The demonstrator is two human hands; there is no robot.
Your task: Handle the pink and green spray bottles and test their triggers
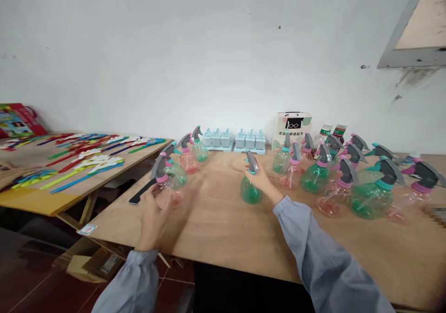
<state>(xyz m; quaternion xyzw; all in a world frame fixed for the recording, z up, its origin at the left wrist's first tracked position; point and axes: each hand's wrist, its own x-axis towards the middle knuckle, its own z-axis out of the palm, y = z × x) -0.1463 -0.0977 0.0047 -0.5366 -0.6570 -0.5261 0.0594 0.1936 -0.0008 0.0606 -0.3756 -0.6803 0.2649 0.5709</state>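
On the left side of the table, my left hand (152,214) is curled round the near side of a clear pink spray bottle (172,196) with a grey trigger head and pink collar. Motion blurs the fingers a little. My right hand (258,177) grips a green spray bottle (251,193) by its neck, just under the grey trigger; its base is on or close to the tabletop. Behind the left bottle stand a green spray bottle (178,173), a pink spray bottle (189,160) and another pale green one (200,151).
Several pink and green spray bottles (315,178) crowd the right side. Pale blue popsicle moulds (218,142) and a white box (291,131) stand by the wall. A black phone (142,193) lies left. Colourful flower-ended sticks (99,162) cover the neighbouring table.
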